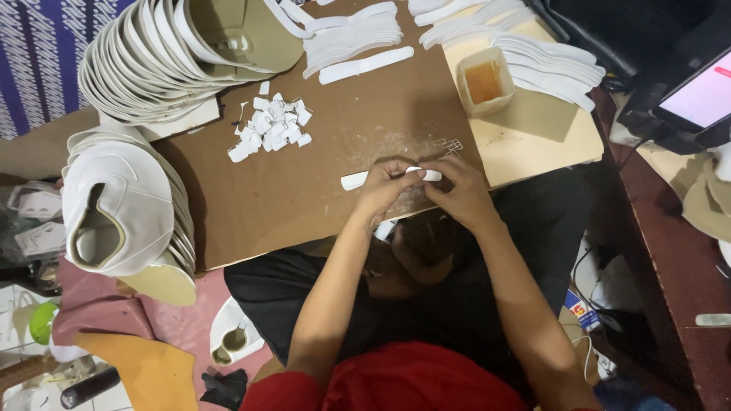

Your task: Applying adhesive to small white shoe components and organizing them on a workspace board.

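Pinching a narrow white strip (390,176) between both sets of fingertips, I hold it flat just above the brown board (304,190) in the middle of the frame; my left hand (384,192) grips the strip near its middle, fingers curled and pressed together over it, while my right hand (457,194) nips the right end between thumb and forefinger; the left end of the strip pokes out free toward the left, lying on or just over the board, and I cannot tell which; just above my right hand lie a few small wire clips (449,144) on the board; further up and to the right stands a small clear tub of amber glue (484,82) on a pale tan sheet (533,129); to the upper left of my hands sits a loose heap of small white paper scraps (270,125); at the top centre of the frame more white strips (358,34) are fanned out in a pile, with one lying apart just below them; another fan of white strips (548,65) spreads along the upper right, beside the tub; stacks of cream shoe uppers (152,61) curve across the upper left corner, and a second stack (122,221) rests at the left edge of the board; at the far right edge a lit screen (704,99) shows.
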